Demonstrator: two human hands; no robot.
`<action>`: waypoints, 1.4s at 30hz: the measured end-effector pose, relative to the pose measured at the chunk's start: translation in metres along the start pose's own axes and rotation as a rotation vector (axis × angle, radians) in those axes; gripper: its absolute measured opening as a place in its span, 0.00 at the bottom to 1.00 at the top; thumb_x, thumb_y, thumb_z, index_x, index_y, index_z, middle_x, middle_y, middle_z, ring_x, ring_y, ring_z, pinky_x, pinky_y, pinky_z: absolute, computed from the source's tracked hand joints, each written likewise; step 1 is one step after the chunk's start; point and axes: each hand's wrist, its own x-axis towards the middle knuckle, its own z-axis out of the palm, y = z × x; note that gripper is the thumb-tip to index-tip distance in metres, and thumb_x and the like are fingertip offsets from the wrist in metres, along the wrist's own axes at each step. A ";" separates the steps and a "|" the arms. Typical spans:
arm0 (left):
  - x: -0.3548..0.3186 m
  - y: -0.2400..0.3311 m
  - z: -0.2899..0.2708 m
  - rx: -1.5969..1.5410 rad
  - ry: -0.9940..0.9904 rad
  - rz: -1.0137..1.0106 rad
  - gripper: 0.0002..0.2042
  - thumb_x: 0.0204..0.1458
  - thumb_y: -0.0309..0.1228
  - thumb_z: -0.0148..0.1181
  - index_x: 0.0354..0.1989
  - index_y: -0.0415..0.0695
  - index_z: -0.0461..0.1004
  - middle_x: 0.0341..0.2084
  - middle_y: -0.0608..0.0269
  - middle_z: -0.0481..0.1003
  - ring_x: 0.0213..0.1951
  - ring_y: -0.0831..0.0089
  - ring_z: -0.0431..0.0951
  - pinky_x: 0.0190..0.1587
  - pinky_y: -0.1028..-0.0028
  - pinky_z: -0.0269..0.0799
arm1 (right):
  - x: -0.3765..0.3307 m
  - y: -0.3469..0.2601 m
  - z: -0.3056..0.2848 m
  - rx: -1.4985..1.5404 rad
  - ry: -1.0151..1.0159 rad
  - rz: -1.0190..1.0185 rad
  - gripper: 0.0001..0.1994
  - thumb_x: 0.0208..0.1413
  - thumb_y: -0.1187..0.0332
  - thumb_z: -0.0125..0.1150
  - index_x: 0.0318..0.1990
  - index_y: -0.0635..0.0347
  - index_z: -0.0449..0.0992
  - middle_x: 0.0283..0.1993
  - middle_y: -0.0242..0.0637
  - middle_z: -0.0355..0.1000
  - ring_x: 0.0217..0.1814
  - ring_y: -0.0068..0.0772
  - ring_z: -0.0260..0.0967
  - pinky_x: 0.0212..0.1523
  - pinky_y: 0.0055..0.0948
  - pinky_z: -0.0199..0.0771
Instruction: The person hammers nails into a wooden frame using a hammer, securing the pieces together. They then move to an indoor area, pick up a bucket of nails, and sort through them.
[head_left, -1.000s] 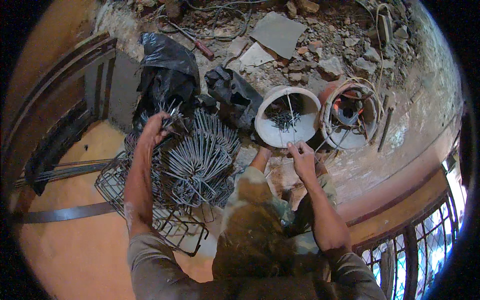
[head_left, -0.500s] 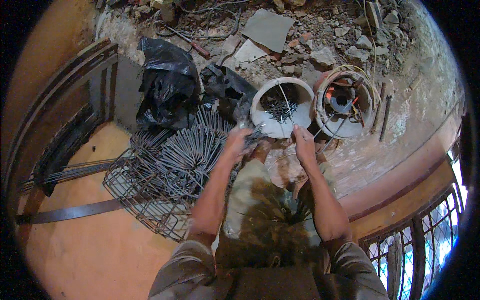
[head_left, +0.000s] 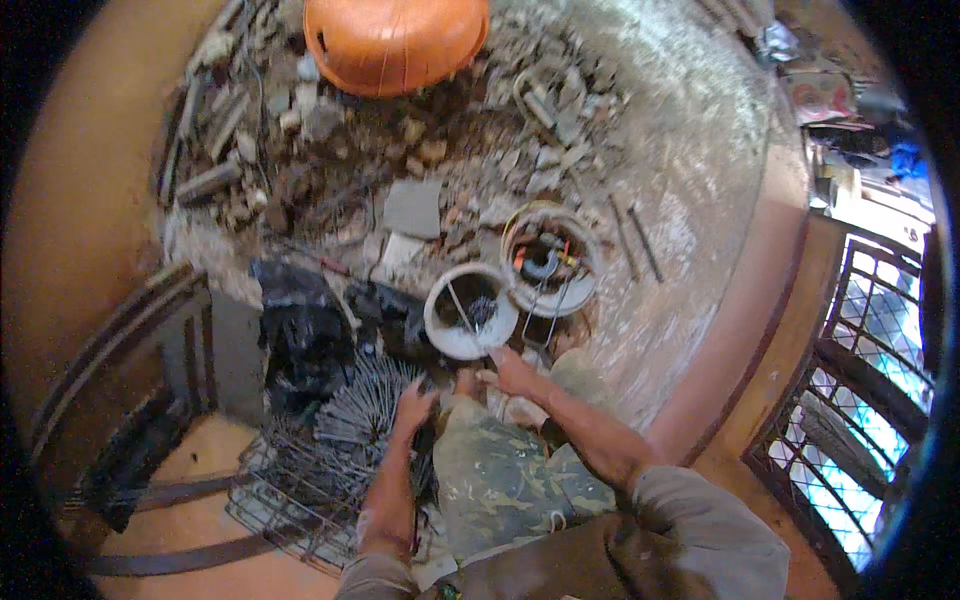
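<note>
My left hand point(head_left: 414, 407) is beside the right side of a pile of bent steel rebar pieces point(head_left: 355, 405); its fingers are smeared, so their grip cannot be made out. Just below the near rim of a white bucket point(head_left: 436, 338), my right hand point(head_left: 514, 374) is closed, and what it holds is hidden. Small dark metal pieces point(head_left: 482, 308) lie inside the bucket. A thin pale strip point(head_left: 459, 303) runs across its mouth.
Right of the white bucket stands a second bucket point(head_left: 592, 290) holding tools. Black plastic bags point(head_left: 300, 325) lie behind the rebar. An orange basin point(head_left: 395, 45) sits on rubble point(head_left: 330, 170) farther off. Two rods point(head_left: 645, 245) lie at right, before a window grille point(head_left: 850, 360).
The view has tilted up and turned, bringing the orange basin in at the top. My left hand has moved away from the white bucket toward the rebar. My right hand stays by the bucket's near rim.
</note>
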 end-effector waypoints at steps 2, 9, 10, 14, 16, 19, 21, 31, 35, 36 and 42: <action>-0.039 -0.043 -0.042 0.045 -0.058 0.044 0.26 0.47 0.36 0.62 0.54 0.35 0.69 0.43 0.43 0.76 0.46 0.50 0.75 0.49 0.60 0.69 | -0.035 -0.027 -0.043 0.083 0.115 -0.074 0.29 0.56 0.51 0.58 0.55 0.67 0.66 0.52 0.58 0.68 0.55 0.58 0.65 0.56 0.46 0.65; -0.226 -0.087 -0.089 -0.254 -0.231 -0.487 0.32 0.54 0.40 0.60 0.61 0.30 0.59 0.37 0.52 0.77 0.36 0.61 0.77 0.39 0.64 0.72 | -0.140 -0.012 -0.216 -0.051 0.194 0.072 0.24 0.56 0.50 0.58 0.47 0.64 0.71 0.43 0.53 0.73 0.45 0.58 0.70 0.45 0.46 0.71; -0.245 -0.105 -0.073 -0.432 -0.318 -0.574 0.32 0.56 0.39 0.59 0.62 0.30 0.57 0.36 0.55 0.77 0.33 0.65 0.77 0.35 0.67 0.72 | -0.156 0.010 -0.236 -0.053 0.214 0.100 0.23 0.55 0.50 0.58 0.45 0.63 0.72 0.41 0.52 0.73 0.44 0.58 0.71 0.44 0.47 0.71; -0.319 0.009 0.035 -0.612 -0.130 -0.709 0.31 0.58 0.40 0.57 0.63 0.30 0.56 0.36 0.57 0.77 0.32 0.69 0.76 0.33 0.69 0.72 | -0.162 0.169 -0.298 -0.305 -0.018 0.009 0.21 0.54 0.50 0.58 0.42 0.61 0.75 0.39 0.51 0.74 0.43 0.57 0.71 0.42 0.47 0.72; -0.327 0.096 0.087 -0.642 -0.105 -0.648 0.31 0.58 0.40 0.57 0.63 0.30 0.56 0.37 0.57 0.76 0.33 0.68 0.76 0.33 0.69 0.72 | -0.189 0.246 -0.333 -0.607 -0.200 -0.074 0.20 0.53 0.51 0.58 0.42 0.60 0.77 0.40 0.50 0.74 0.44 0.55 0.72 0.41 0.47 0.73; -0.325 0.214 0.126 -0.656 -0.123 -0.522 0.31 0.59 0.41 0.56 0.63 0.31 0.56 0.38 0.56 0.76 0.34 0.68 0.77 0.34 0.69 0.73 | -0.270 0.312 -0.409 -0.306 0.073 0.251 0.22 0.57 0.50 0.50 0.44 0.58 0.79 0.45 0.50 0.74 0.46 0.52 0.73 0.47 0.45 0.72; -0.315 0.281 0.136 -0.649 -0.155 -0.434 0.31 0.59 0.42 0.56 0.63 0.31 0.56 0.39 0.55 0.76 0.34 0.67 0.77 0.35 0.70 0.73 | -0.327 0.328 -0.467 -0.420 0.154 0.301 0.21 0.60 0.51 0.46 0.44 0.57 0.79 0.46 0.50 0.75 0.47 0.51 0.73 0.50 0.44 0.71; -0.152 0.622 0.160 -0.793 -0.266 0.147 0.31 0.60 0.45 0.53 0.63 0.33 0.57 0.43 0.52 0.75 0.38 0.65 0.77 0.37 0.70 0.75 | -0.419 0.445 -0.553 -0.688 0.140 0.267 0.17 0.53 0.53 0.57 0.40 0.57 0.80 0.35 0.47 0.77 0.39 0.45 0.76 0.42 0.42 0.75; -0.072 0.692 0.172 -1.180 -0.582 0.063 0.31 0.60 0.49 0.50 0.63 0.35 0.58 0.49 0.47 0.73 0.46 0.63 0.76 0.41 0.70 0.76 | -0.382 0.368 -0.580 0.512 0.366 0.643 0.20 0.51 0.53 0.61 0.41 0.61 0.79 0.34 0.46 0.76 0.34 0.42 0.76 0.38 0.42 0.76; -0.056 0.702 0.175 -1.249 -0.695 -0.024 0.31 0.61 0.50 0.48 0.62 0.36 0.59 0.51 0.45 0.72 0.49 0.62 0.75 0.43 0.70 0.75 | -0.377 0.352 -0.593 0.516 0.289 0.571 0.22 0.52 0.52 0.61 0.42 0.64 0.78 0.35 0.47 0.76 0.34 0.41 0.76 0.37 0.43 0.76; 0.076 0.836 0.127 -0.366 -0.655 0.182 0.14 0.61 0.45 0.44 0.41 0.50 0.71 0.36 0.52 0.73 0.45 0.61 0.73 0.48 0.63 0.71 | -0.384 0.325 -0.710 0.350 0.309 0.578 0.29 0.55 0.46 0.57 0.46 0.69 0.75 0.41 0.47 0.76 0.44 0.46 0.74 0.46 0.44 0.73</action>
